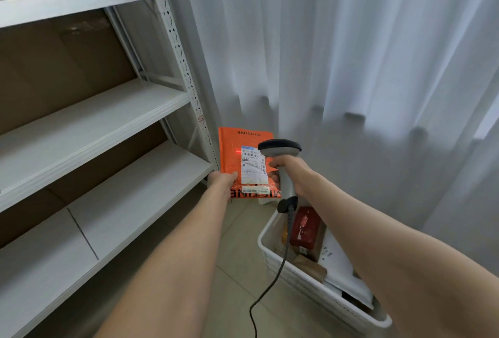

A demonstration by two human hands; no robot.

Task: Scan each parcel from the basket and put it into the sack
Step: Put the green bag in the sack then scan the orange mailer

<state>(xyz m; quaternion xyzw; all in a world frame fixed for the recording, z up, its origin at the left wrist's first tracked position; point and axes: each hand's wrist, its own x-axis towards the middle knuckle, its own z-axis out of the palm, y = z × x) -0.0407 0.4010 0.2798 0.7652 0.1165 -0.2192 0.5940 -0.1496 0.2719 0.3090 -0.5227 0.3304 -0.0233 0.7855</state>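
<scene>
My left hand grips the lower left edge of an orange padded parcel and holds it upright in front of me. A white shipping label faces me, and a red scan line glows at its upper left corner. My right hand is wrapped round the handle of a grey barcode scanner, whose head points at the label. Low on the right, the white plastic basket on the floor holds a red box, brown parcels and a white mailer. No sack is in view.
White metal shelving with brown cardboard behind it fills the left side. White curtains hang behind the parcel and the basket. The scanner's black cable trails down over the tiled floor between my arms.
</scene>
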